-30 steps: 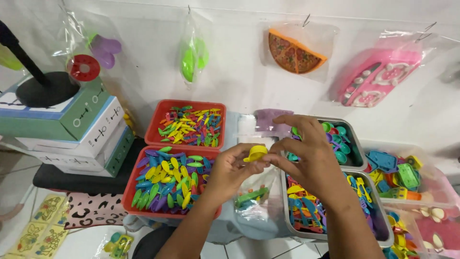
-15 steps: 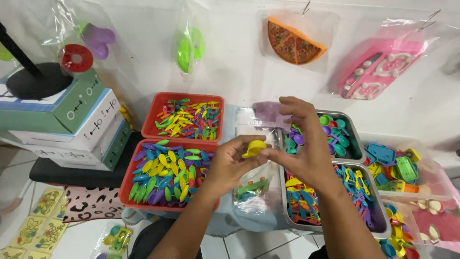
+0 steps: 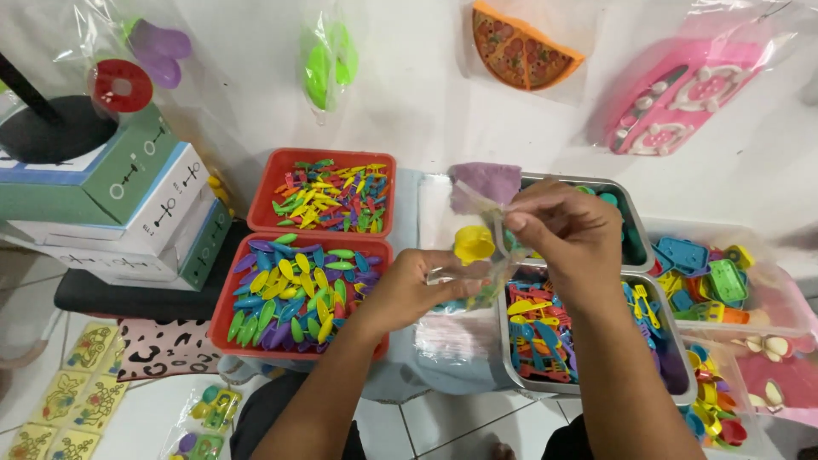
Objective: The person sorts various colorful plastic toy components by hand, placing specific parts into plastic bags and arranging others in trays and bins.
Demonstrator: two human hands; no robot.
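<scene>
Two red trays (image 3: 256, 290) hold coloured toy pieces; metal trays (image 3: 511, 375) hold more. Over them, the left hand (image 3: 409, 290) and right hand (image 3: 567, 230) pinch a clear bag (image 3: 477, 273) containing a yellow piece (image 3: 473, 244).

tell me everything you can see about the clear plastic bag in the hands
The clear plastic bag is small, thin and see-through, crinkled and glossy. It is held up between both hands over the trays: the left hand grips its lower part, and the right hand pinches its upper edge. A yellow round toy piece shows at or in it, with a few other small coloured bits low down. A purple piece sits just above it; whether they touch is unclear.
</scene>
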